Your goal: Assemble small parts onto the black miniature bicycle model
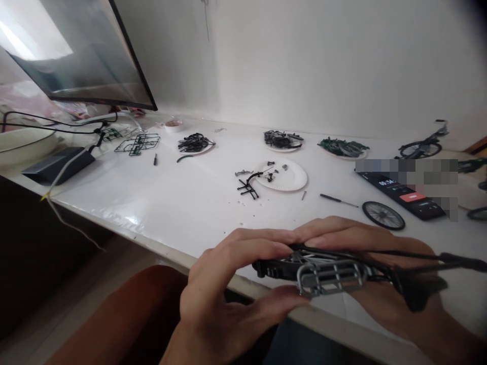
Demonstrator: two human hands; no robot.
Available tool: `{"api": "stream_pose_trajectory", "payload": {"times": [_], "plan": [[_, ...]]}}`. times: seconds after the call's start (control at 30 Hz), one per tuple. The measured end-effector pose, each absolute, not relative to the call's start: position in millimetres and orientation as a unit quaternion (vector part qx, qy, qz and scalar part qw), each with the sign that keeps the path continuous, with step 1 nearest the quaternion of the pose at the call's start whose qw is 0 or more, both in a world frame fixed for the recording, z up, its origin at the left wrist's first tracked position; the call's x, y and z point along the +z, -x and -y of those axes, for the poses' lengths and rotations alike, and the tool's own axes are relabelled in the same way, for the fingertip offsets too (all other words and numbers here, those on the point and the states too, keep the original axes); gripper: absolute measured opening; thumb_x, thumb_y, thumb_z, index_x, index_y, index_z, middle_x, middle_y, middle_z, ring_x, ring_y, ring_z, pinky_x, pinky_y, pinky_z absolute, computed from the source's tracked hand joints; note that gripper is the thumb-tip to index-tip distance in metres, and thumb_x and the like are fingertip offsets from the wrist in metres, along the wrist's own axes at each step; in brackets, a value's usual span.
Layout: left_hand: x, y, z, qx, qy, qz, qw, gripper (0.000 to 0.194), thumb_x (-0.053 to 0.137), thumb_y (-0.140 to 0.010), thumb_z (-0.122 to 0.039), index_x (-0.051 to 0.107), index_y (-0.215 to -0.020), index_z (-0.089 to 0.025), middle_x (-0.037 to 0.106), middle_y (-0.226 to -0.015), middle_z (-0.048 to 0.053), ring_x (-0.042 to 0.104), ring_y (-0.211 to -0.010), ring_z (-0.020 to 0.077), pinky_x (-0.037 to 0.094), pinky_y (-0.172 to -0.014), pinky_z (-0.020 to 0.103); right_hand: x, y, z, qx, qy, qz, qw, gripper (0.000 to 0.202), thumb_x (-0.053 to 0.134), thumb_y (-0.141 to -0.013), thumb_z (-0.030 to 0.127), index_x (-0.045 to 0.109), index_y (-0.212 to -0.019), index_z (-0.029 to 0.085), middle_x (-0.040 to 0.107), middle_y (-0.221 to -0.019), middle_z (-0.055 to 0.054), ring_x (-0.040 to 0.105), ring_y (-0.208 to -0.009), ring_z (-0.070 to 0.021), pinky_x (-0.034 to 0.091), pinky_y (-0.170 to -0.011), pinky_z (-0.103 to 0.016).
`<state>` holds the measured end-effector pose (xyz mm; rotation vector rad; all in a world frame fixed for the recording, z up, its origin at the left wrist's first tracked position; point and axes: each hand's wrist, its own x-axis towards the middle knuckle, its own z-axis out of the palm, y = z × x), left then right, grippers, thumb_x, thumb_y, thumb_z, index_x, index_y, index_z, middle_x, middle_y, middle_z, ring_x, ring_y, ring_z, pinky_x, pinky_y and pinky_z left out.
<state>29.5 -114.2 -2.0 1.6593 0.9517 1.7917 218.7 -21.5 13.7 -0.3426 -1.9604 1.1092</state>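
Observation:
Both hands hold a black-and-grey model bicycle [331,279] on its side above the table's front edge. My left hand [224,284] is closed round its wheel end, thumb below and fingers above, beside the grey rear rack. My right hand [353,238] grips from the far side, its fingers bent over the bicycle and partly hidden by it. The handlebar end points right. Just beyond my right hand lie a loose spoked wheel [383,215] and a small screwdriver [338,200].
A white plate [299,180] holds small parts, with a black frame piece [249,186] beside it. Farther back stand plates of black parts [196,143] and green parts [342,147]. A phone [411,197] and an assembled model bicycle [422,147] are right; a monitor [83,50] is left.

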Motion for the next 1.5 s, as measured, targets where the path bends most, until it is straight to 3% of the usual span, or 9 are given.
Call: {"api": "stream_pose_trajectory", "payload": {"times": [0.17, 0.37, 0.67, 1.13, 1.5], "plan": [[-2.0, -30.0, 114.9, 0.653, -0.590, -0.374, 0.294, 0.052, 0.080, -0.072, 0.004, 0.063, -0.114, -0.020, 0.069, -0.118, 0.008, 0.066, -0.112, 0.0255, 0.059, -0.092, 0.036, 12.8, -218.0, 22.7, 0.415, 0.151, 0.789, 0.428, 0.039, 0.072, -0.080, 0.003, 0.074, -0.111, 0.028, 0.076, -0.109, -0.002, 0.071, -0.102, -0.0216, 0.063, -0.083, -0.033], [-3.7, -34.0, 109.6, 0.663, -0.559, -0.387, 0.313, 0.046, 0.081, -0.074, -0.002, 0.063, -0.110, -0.024, 0.069, -0.112, 0.005, 0.065, -0.109, 0.0241, 0.055, -0.093, 0.037, 12.1, -213.1, 25.1, 0.388, 0.199, 0.788, 0.434, 0.031, 0.067, -0.082, 0.002, 0.074, -0.101, 0.026, 0.076, -0.103, -0.001, 0.072, -0.094, -0.0158, 0.061, -0.080, -0.024], [-7.0, -34.8, 108.1, 0.668, -0.558, -0.357, 0.340, 0.047, 0.078, -0.078, -0.004, 0.064, -0.119, -0.022, 0.065, -0.116, 0.008, 0.062, -0.114, 0.0246, 0.054, -0.093, 0.034, 16.4, -209.9, 27.7, 0.397, 0.213, 0.776, 0.442, 0.026, 0.070, -0.080, 0.001, 0.074, -0.092, 0.024, 0.078, -0.100, -0.001, 0.073, -0.093, -0.0138, 0.059, -0.078, -0.019], [-3.5, -32.3, 109.0, 0.659, -0.568, -0.357, 0.341, 0.051, 0.077, -0.077, 0.001, 0.064, -0.122, -0.021, 0.066, -0.120, 0.009, 0.061, -0.117, 0.0249, 0.055, -0.097, 0.035, 15.2, -208.8, 26.0, 0.415, 0.205, 0.763, 0.451, 0.025, 0.075, -0.079, 0.007, 0.076, -0.096, 0.026, 0.079, -0.100, -0.001, 0.074, -0.090, -0.0158, 0.062, -0.074, -0.024], [-2.1, -35.7, 112.0, 0.672, -0.544, -0.364, 0.348, 0.055, 0.077, -0.075, 0.005, 0.066, -0.120, -0.025, 0.069, -0.121, 0.004, 0.064, -0.117, 0.0217, 0.057, -0.098, 0.030, 14.5, -208.9, 27.3, 0.416, 0.219, 0.753, 0.461, 0.031, 0.077, -0.077, 0.007, 0.077, -0.097, 0.029, 0.079, -0.098, 0.000, 0.075, -0.088, -0.0175, 0.063, -0.074, -0.027]]}}
